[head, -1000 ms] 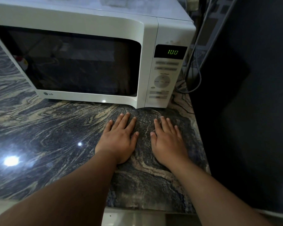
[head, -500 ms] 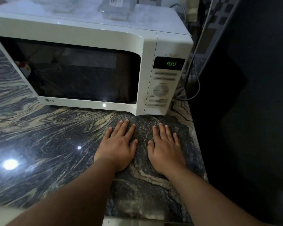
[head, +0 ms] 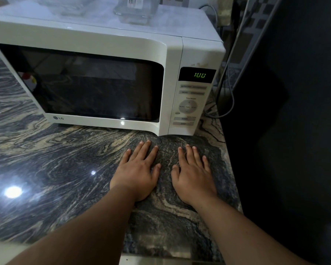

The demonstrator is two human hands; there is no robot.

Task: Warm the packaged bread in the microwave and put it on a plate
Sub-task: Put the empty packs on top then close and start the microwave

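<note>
Both forearms bare w/ no sleeves, left hand (head: 137, 174) & right hand (head: 194, 176) ungloved.

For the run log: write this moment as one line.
white microwave: door closed, green display lit | left hand: flat on marbled stone counter | right hand: flat beside it | bread: not visible

A polished stone countertop (head: 46, 169) fills the lower left, dark blue-grey and swirled with cream veins — a bright ceiling light reflects off it as a white glare spot (head: 12, 191), with a smaller glint nearer the middle. To the right stands a tall, dark, flat surface (head: 287, 131), in deep shadow. Behind it, grey cables (head: 230, 77) hang down and loop onto the counter's back corner — a wall of patterned tiles (head: 256, 18) shows dimly above. The room is dim overall.
</note>
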